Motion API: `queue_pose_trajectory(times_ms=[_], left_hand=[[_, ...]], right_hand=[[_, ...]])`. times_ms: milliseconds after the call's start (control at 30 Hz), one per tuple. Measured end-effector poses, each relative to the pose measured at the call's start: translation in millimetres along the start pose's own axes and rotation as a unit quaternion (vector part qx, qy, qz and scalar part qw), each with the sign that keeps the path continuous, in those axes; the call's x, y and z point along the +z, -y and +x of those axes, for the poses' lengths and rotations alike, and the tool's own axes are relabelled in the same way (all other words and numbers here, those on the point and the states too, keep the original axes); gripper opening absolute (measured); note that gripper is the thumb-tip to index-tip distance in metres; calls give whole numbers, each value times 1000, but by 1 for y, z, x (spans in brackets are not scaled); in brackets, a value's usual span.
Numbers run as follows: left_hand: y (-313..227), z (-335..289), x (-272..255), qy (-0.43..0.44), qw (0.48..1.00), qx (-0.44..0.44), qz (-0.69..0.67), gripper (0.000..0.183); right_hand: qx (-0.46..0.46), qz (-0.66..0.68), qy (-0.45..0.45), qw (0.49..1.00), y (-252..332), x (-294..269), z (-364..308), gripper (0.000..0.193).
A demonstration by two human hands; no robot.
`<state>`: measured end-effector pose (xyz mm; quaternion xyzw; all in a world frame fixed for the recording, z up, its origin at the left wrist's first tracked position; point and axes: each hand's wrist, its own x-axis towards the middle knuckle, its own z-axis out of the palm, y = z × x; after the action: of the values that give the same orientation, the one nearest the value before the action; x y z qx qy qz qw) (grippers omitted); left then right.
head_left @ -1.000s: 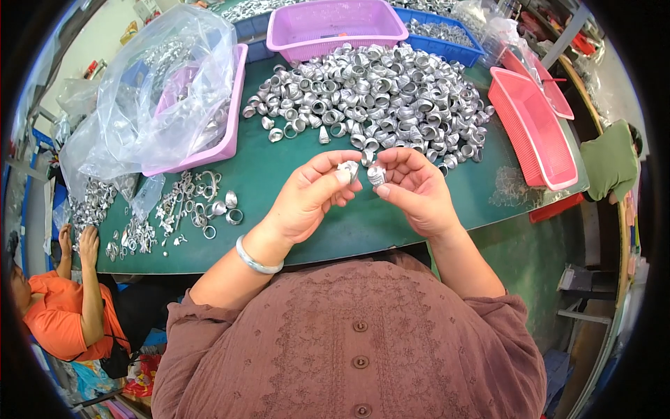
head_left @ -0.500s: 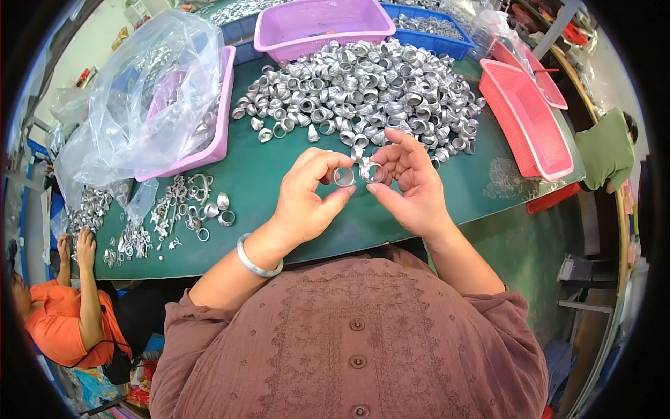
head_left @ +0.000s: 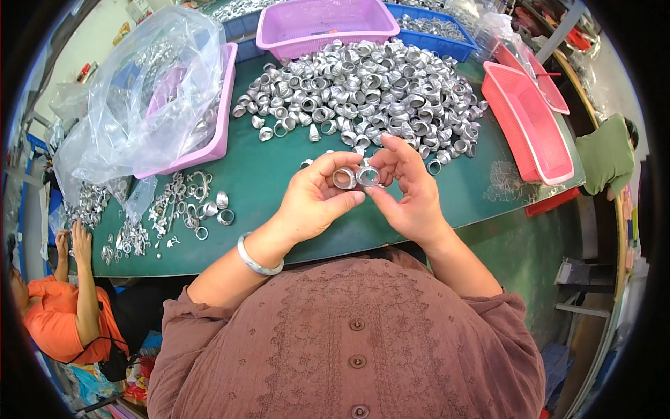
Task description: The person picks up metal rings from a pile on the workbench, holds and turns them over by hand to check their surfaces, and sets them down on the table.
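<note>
My left hand (head_left: 317, 199) pinches a small silver metal ring (head_left: 343, 178) between thumb and fingers. Right beside it my right hand (head_left: 408, 188) holds a second silver ring (head_left: 368, 176), the two rings almost touching above the green table (head_left: 265, 167). A silver bangle (head_left: 255, 258) sits on my left wrist. Just beyond my fingers lies a big heap of the same silver rings (head_left: 370, 87).
A purple basket (head_left: 324, 24) and a blue bin (head_left: 436, 35) stand at the back, pink trays (head_left: 527, 122) at the right. A clear plastic bag (head_left: 139, 105) lies over a pink tray at the left, with loose metal parts (head_left: 174, 209) below it. A person in orange (head_left: 63, 307) sits at lower left.
Both hands have turned the rings so their open ends face up toward me, and the view has shifted slightly toward the table.
</note>
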<state>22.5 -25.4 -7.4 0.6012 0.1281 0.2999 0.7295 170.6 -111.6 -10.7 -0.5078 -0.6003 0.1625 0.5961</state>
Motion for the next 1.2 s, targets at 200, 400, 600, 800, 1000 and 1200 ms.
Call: queue_pose_trajectory(times_ms=[200,400,600,800,1000,1200], left_hand=[[9,2,-8,-1,998,-5,67,27],[7,3,-8,-20,988,33,148,23],[4,4,-2,-59,961,137,234,21],[10,5,-6,-39,915,205,347,22],[2,2,-2,-45,938,119,322,18],[2,3,-6,-32,939,92,331,19]], right_hand=[[-17,-15,17,1000,2,5,0,59],[-7,41,20,999,-5,4,0,51],[67,162,53,983,-4,1,-2,33],[70,108,53,990,-4,1,0,18],[119,184,6,976,-13,6,-4,13],[224,301,13,927,-9,6,-2,12]])
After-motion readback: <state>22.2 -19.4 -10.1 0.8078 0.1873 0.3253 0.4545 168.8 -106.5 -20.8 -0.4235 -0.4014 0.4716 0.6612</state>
